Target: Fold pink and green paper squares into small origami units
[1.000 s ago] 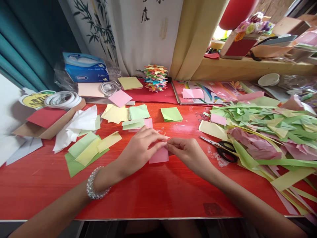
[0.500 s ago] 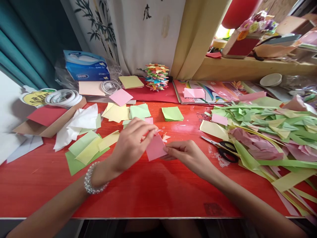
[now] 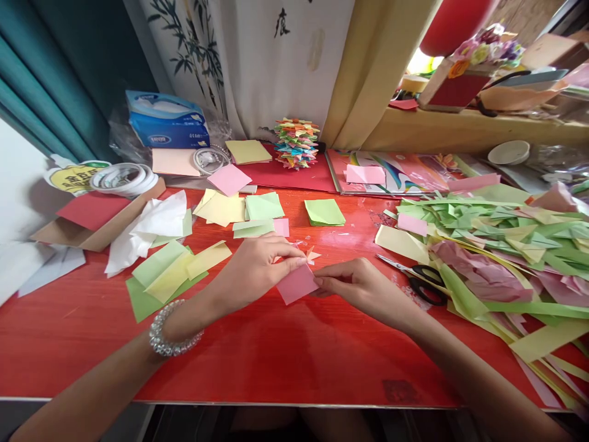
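Observation:
A square of pink paper point(image 3: 297, 285) is held over the red table, low in front of me. My left hand point(image 3: 263, 263), with a clear beaded bracelet at its wrist, pinches the paper's upper corner. Thumb and finger of my right hand point(image 3: 346, 280) grip its right corner. Just behind the paper lies a small orange and pale folded piece point(image 3: 313, 255), partly hidden by my left hand. Beyond my left hand rest a light green folded paper point(image 3: 253, 228) and a small pink paper point(image 3: 281, 227).
Scissors point(image 3: 414, 279) with black handles lie to the right, beside a heap of green and pink paper strips point(image 3: 488, 227). Green squares point(image 3: 324, 212) sit mid-table. A multicoloured folded-paper tower point(image 3: 297, 144) stands at the back. Left are tape rolls point(image 3: 123, 178) and a crumpled white tissue point(image 3: 146, 232).
My left hand has lowered its fingers onto the upper corner of the pink paper. My right hand keeps its grip. The whole view has shifted slightly.

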A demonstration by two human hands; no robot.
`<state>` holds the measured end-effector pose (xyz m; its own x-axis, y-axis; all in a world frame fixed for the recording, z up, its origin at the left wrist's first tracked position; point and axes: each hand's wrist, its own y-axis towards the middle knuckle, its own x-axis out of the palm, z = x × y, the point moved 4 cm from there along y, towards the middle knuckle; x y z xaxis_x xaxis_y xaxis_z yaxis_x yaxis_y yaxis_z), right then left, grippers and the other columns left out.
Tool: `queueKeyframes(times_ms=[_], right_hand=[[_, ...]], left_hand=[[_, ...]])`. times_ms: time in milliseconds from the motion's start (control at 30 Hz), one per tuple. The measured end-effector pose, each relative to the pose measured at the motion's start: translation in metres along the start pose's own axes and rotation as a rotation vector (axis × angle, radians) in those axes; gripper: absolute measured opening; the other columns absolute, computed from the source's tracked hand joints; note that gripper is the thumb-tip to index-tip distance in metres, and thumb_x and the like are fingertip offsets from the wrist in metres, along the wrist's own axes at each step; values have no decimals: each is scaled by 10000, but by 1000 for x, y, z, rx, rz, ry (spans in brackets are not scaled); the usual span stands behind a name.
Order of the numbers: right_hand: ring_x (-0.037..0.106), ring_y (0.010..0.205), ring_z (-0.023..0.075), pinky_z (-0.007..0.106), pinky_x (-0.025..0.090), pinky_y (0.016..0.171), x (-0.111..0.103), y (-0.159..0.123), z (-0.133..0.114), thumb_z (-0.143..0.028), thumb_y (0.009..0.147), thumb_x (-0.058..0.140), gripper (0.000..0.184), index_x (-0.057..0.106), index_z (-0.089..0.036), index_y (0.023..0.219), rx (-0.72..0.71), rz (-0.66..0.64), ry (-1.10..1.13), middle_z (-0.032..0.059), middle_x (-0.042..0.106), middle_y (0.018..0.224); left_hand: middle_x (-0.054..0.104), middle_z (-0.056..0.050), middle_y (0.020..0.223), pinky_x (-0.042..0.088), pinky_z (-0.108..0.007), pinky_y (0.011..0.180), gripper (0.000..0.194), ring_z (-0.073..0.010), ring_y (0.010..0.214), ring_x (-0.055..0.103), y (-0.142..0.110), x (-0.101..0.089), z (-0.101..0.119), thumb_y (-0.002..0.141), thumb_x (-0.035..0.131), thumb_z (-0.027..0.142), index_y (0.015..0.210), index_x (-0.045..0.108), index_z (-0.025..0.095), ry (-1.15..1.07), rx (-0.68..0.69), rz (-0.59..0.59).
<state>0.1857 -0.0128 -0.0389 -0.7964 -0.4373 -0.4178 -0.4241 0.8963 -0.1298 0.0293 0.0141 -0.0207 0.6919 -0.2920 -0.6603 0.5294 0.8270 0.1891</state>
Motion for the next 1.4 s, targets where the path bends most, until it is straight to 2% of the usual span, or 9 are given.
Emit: queueKeyframes(times_ms=[167, 233, 367, 500, 733, 933, 1100, 1267, 1400], right_hand=[[532, 618, 140, 237, 395, 533, -3, 2, 1, -363, 842, 473, 297, 694, -175, 779, -6, 47, -41, 6, 624, 677], [520, 623, 133, 233, 379, 534, -3, 3, 4, -379, 850, 467, 313, 688, -161, 815, 10, 84, -12, 11, 618, 692], [526, 645, 132, 229, 364, 548, -1, 3, 4, -355, 857, 475, 286, 673, -160, 791, 1, 140, -15, 7, 625, 712], [591, 752, 160, 237, 420, 636, -2, 0, 1, -324, 852, 490, 237, 675, -178, 878, -37, 192, 31, 15, 678, 823], [613, 738, 152, 238, 430, 641, 0, -1, -1, -229, 834, 511, 191, 679, -193, 917, -44, 262, -74, -3, 704, 833], [596, 681, 149, 246, 428, 614, -2, -3, -4, -216, 822, 521, 174, 693, -193, 835, -63, 272, -134, -9, 700, 789], [616, 749, 162, 246, 454, 648, -7, -6, -8, -249, 833, 523, 187, 692, -200, 893, -56, 242, 14, -1, 697, 817], [619, 756, 148, 228, 475, 643, -7, -5, -7, -243, 830, 533, 169, 692, -197, 859, -44, 210, 115, -1, 691, 825], [648, 770, 165, 256, 519, 683, -9, -3, -4, -270, 818, 555, 165, 693, -185, 852, -41, 194, 199, 20, 697, 825]], left_hand=[[652, -37, 944, 470, -335, 808, 227, -177, 919, 571, -1, 5, 2, 894, 462, 219, 952, 681, 213, -8, 69, -91], [642, -41, 947, 469, -327, 814, 238, -172, 925, 564, -2, 7, 3, 900, 451, 202, 1001, 666, 213, -3, 89, -76], [661, -18, 980, 473, -305, 802, 198, -170, 936, 573, -3, 8, 3, 888, 490, 267, 1008, 641, 225, -22, 5, 0], [677, 22, 932, 481, -262, 736, 163, -148, 869, 608, -5, 11, 5, 889, 486, 284, 942, 637, 253, -74, -55, -19], [679, 10, 880, 488, -271, 728, 245, -154, 820, 626, -6, 12, 5, 867, 487, 224, 1102, 548, 254, -33, -76, 11], [644, 18, 951, 471, -221, 730, 220, -120, 852, 597, -8, 13, 11, 861, 487, 160, 1052, 543, 251, -12, 28, 8], [630, 25, 900, 445, -229, 738, 142, -127, 861, 569, -9, 5, 17, 866, 486, 148, 949, 556, 239, -1, 95, 37], [614, 45, 828, 429, -210, 685, 131, -105, 780, 557, -8, -2, 18, 833, 520, 102, 860, 550, 227, 16, 115, 49], [615, 34, 825, 435, -243, 715, 112, -124, 796, 562, -7, -10, 17, 830, 519, 117, 832, 558, 222, 18, 130, 97]])
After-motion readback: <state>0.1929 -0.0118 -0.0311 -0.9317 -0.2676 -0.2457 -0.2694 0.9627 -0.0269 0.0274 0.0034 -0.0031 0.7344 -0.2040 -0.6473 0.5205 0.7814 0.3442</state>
